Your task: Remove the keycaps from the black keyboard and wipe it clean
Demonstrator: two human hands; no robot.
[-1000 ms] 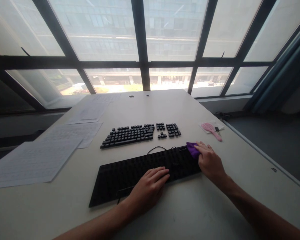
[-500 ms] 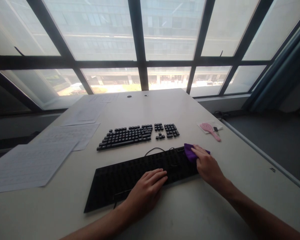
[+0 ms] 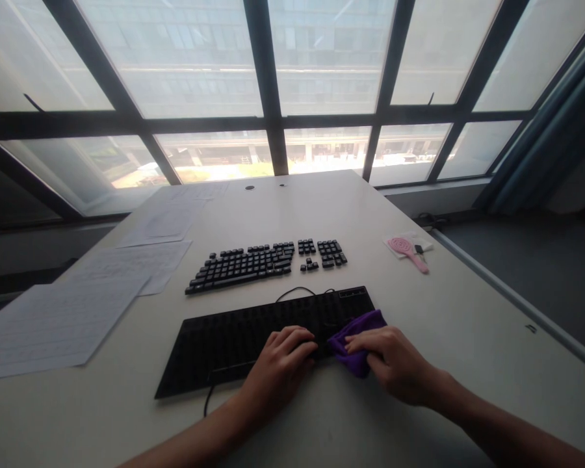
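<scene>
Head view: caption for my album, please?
Left hand on a keyboard, right hand holding purple cloth against it, loose keys beyond.

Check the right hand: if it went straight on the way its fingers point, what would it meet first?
Likely the left hand, on the black keyboard base, with the purple cloth under the right hand leading. Heights are hard to judge, so contact isn't certain.
</scene>
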